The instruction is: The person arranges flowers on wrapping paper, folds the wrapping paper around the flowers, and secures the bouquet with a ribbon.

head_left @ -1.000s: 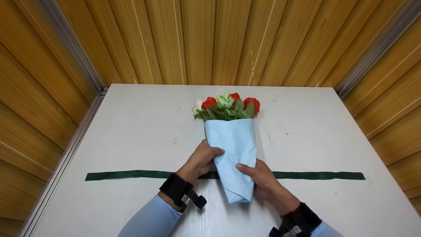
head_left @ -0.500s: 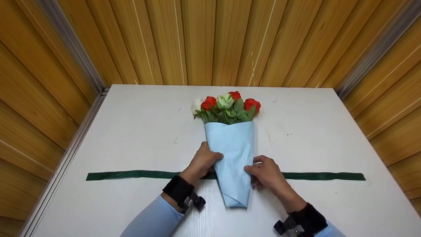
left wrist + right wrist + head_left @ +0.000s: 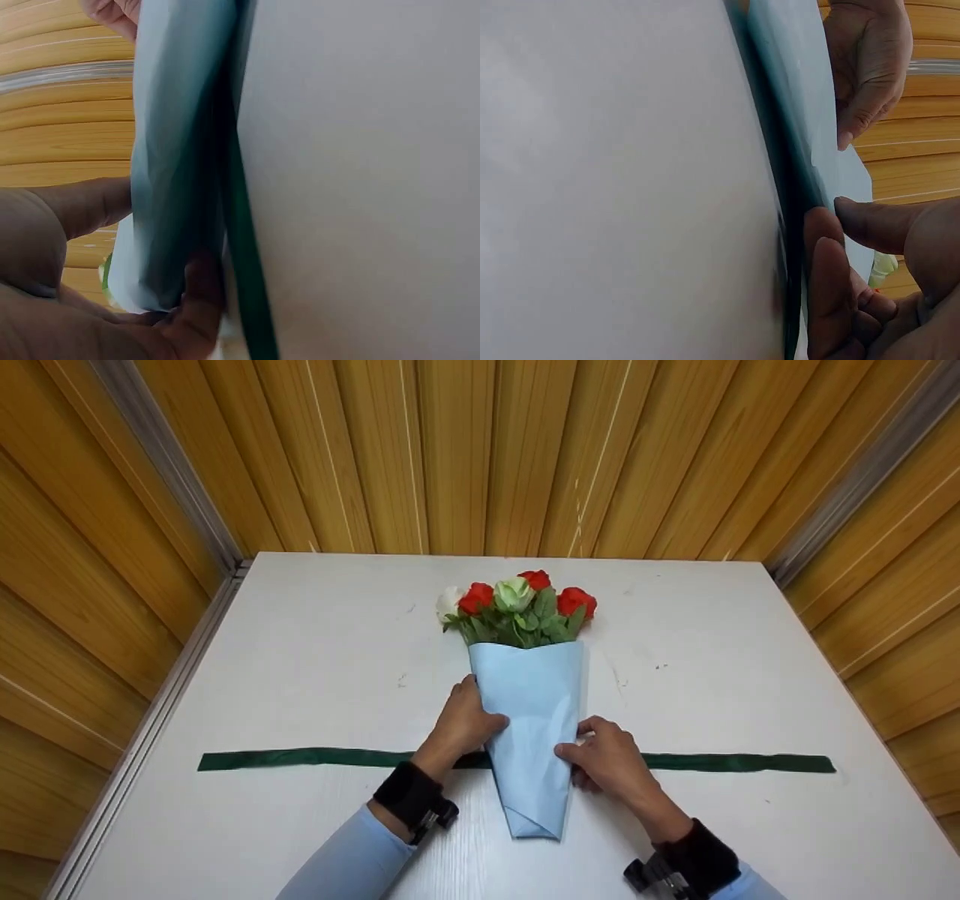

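A bouquet (image 3: 529,720) wrapped in light blue paper lies on the white table, with red, white and pale green roses (image 3: 514,594) and leaves at its far end. Beneath its lower half passes a dark green ribbon (image 3: 300,757). My left hand (image 3: 459,726) grips the wrap's left side, thumb on top, and the left wrist view shows fingers (image 3: 201,300) low along the paper. On the opposite side my right hand (image 3: 609,754) pinches the wrap's edge between thumb and fingers (image 3: 831,289). The stems are hidden inside the paper.
The white table (image 3: 322,660) carries a few dark scuff marks. Wood-patterned panels (image 3: 450,457) stand behind it and at both sides, with metal rails at the corners. The ribbon's right part (image 3: 742,763) stretches flat across the table.
The bouquet has come slightly nearer to me, and its lower end has swung a little left. My right hand's thumb has moved from the wrap's front to its right edge.
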Motion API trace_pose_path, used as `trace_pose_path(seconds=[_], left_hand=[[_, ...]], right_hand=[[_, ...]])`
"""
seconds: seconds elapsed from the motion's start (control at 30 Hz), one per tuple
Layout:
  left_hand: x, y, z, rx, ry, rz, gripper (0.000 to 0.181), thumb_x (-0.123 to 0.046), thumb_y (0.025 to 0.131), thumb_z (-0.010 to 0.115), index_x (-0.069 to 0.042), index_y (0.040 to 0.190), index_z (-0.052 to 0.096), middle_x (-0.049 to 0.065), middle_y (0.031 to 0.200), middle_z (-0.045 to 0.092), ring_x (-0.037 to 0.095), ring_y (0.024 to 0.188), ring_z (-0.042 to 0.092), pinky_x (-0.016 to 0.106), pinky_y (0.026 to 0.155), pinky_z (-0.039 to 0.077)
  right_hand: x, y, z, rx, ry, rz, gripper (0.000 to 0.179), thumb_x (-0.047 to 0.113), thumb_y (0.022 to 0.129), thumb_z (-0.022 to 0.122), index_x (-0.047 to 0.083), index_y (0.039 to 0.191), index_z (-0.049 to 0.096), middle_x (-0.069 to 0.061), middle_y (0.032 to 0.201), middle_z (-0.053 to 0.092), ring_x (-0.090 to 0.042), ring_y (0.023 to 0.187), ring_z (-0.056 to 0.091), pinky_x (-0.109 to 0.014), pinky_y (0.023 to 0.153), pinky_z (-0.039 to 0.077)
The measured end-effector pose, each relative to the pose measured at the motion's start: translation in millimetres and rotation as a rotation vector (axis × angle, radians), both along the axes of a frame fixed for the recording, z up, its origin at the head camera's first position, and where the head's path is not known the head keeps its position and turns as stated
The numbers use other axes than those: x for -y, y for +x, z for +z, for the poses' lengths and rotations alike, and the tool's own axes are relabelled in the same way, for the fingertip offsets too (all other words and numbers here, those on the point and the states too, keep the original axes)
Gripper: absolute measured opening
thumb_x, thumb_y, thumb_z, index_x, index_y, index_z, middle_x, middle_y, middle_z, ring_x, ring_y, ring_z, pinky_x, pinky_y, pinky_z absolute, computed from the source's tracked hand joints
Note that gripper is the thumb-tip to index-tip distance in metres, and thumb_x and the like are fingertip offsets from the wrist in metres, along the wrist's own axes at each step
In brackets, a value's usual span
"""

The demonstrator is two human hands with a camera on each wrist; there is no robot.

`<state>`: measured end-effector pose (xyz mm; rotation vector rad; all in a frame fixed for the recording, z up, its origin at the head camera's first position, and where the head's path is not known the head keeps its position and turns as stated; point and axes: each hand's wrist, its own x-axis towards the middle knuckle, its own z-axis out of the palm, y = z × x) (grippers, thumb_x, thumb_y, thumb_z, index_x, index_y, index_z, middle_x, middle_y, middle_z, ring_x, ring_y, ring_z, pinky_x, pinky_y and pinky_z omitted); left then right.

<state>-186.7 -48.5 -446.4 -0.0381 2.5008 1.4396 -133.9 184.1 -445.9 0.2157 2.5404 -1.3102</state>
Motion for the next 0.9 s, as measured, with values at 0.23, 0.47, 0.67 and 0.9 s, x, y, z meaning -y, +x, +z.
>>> trace_pose_path(seconds=[0.23,0.47,0.67,0.9], left_hand=[[-0.3,6.3,2.3,-0.071,-0.082,-0.007,0.096,-0.012,0.089,0.08,0.009,0.163,0.022,0.027,0.161,0.042,0.044,0.145,0.046,0.05,0.115,0.044],[-2.7,12.6,5.1,-0.105,-0.149,-0.052,0.096,-0.019,0.09,0.081,0.008,0.163,0.026,0.024,0.166,0.037,0.051,0.142,0.045,0.054,0.114,0.045],[4.6,13.1,5.8,-0.083,-0.148,-0.091,0.094,-0.019,0.092,0.079,0.007,0.163,0.025,0.024,0.166,0.036,0.049,0.147,0.041,0.053,0.118,0.041],[35.6,22.6,12.9,-0.058,-0.261,-0.13,0.065,-0.017,0.09,0.081,0.0,0.146,0.055,0.023,0.137,0.058,0.037,0.126,0.056,0.05,0.104,0.051]], right_hand=[[1,0.4,-1.4,-0.057,0.104,0.031,0.073,0.024,0.092,0.079,-0.006,0.15,0.045,-0.005,0.067,0.065,-0.016,0.05,0.062,-0.031,0.051,0.047],[0,-0.1,-1.5,-0.072,0.091,0.057,0.078,0.022,0.094,0.078,-0.004,0.157,0.041,-0.004,0.066,0.065,-0.016,0.051,0.063,-0.031,0.051,0.048],[-3,-0.3,-1.5,-0.067,0.094,0.055,0.075,0.024,0.094,0.079,-0.004,0.154,0.045,-0.004,0.064,0.064,-0.016,0.05,0.062,-0.031,0.051,0.046],[-31,1.8,0.0,-0.027,0.126,0.034,0.053,0.028,0.099,0.072,-0.002,0.139,0.055,-0.006,0.065,0.063,-0.018,0.051,0.061,-0.032,0.053,0.044]])
